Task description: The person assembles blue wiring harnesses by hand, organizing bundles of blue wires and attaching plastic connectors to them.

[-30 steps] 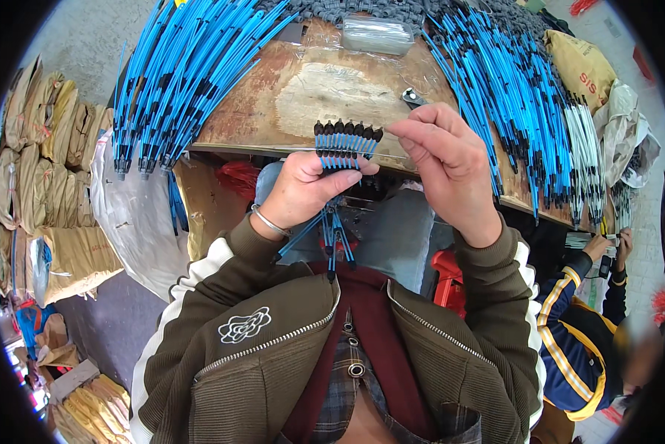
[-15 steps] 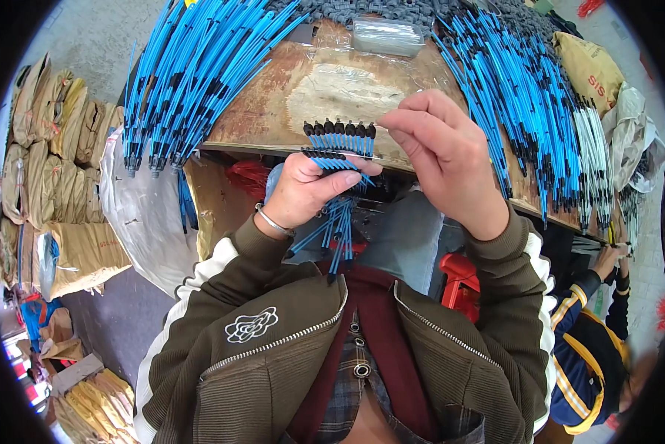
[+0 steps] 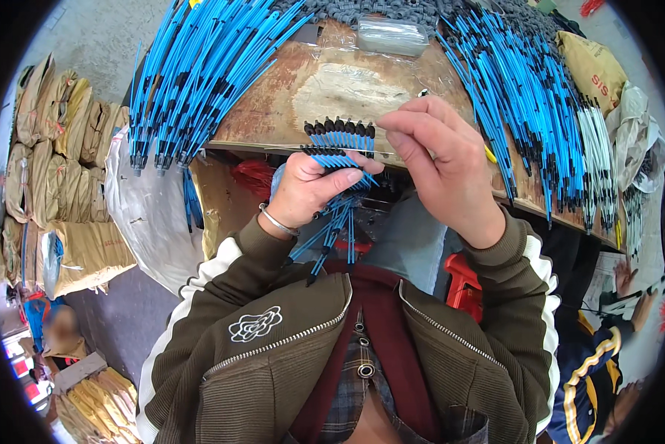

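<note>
My left hand [image 3: 310, 191] is closed round a fanned row of thin blue rods [image 3: 343, 140] with black tips, held in front of the table's near edge. The thumb lies across the row, and the rods' lower ends hang down toward my lap. My right hand [image 3: 447, 159] is raised just right of the black tips, thumb and forefinger pinched together. Whatever lies between those fingers is too small to make out.
The wooden table [image 3: 273, 96] bears large piles of blue rods [image 3: 192, 81] on the left and more blue rods [image 3: 521, 103] on the right, beside white rods [image 3: 597, 163]. A clear plastic pack [image 3: 393, 37] lies at the back. A co-worker's sleeve [image 3: 588, 377] is at the lower right.
My hands keep nearly the same pose, the left still holding the rods. At the right, the co-worker's hands and body have shifted. Another person has come into view at the lower left.
</note>
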Demonstrator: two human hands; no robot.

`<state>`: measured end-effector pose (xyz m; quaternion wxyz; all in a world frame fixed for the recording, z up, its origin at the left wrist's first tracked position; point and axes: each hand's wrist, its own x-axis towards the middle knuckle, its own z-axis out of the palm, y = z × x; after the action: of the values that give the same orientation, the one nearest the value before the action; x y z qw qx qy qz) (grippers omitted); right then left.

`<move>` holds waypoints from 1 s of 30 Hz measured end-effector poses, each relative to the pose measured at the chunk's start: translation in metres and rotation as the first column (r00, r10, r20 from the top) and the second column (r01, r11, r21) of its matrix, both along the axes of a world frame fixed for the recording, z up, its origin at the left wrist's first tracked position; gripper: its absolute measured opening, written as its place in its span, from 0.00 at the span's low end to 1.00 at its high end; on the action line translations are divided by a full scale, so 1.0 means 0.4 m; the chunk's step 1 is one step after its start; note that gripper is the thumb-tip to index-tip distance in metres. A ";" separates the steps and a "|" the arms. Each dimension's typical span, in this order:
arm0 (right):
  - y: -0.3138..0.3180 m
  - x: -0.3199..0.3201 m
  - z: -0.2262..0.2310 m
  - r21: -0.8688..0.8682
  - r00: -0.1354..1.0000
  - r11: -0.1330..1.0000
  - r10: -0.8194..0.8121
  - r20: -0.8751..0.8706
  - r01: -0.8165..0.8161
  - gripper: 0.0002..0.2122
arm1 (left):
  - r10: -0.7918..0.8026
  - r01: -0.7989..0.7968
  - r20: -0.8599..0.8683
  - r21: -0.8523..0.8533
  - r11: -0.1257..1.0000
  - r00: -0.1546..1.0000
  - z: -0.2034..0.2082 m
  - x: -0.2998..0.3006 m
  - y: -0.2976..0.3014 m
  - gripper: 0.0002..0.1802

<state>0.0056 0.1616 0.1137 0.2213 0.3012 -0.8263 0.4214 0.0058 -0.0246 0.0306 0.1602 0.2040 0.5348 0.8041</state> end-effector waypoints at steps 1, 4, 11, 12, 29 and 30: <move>-0.001 -0.003 0.002 0.027 0.999 1.000 0.012 -0.039 -0.011 0.08 | -0.002 0.002 0.001 0.000 1.000 1.000 0.001 0.001 0.000 0.09; -0.004 -0.009 0.010 0.083 0.993 0.996 0.038 -0.116 -0.028 0.08 | 0.015 -0.018 -0.047 -0.077 0.997 0.999 0.012 0.004 -0.003 0.09; -0.006 -0.006 0.014 0.095 0.993 0.989 0.116 -0.008 -0.115 0.09 | 0.009 -0.028 -0.150 -0.118 0.993 0.989 0.020 0.006 -0.004 0.09; -0.005 -0.008 0.014 0.094 0.993 0.989 0.117 -0.007 -0.116 0.09 | 0.007 -0.025 -0.147 -0.115 0.993 0.989 0.019 0.006 -0.004 0.09; -0.033 -0.038 0.037 0.184 0.951 0.943 0.297 -0.086 -0.278 0.09 | -0.022 -0.002 -0.196 -0.122 0.993 0.980 0.018 0.014 -0.027 0.09; -0.036 -0.037 0.037 0.189 0.951 0.943 0.296 -0.092 -0.275 0.09 | -0.028 0.005 -0.167 -0.139 0.990 0.986 0.017 0.016 -0.032 0.09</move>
<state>-0.0092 0.1474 0.1285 0.1797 0.4605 -0.7927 0.3567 0.0120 -0.0373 0.0374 0.1349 0.2640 0.5991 0.7438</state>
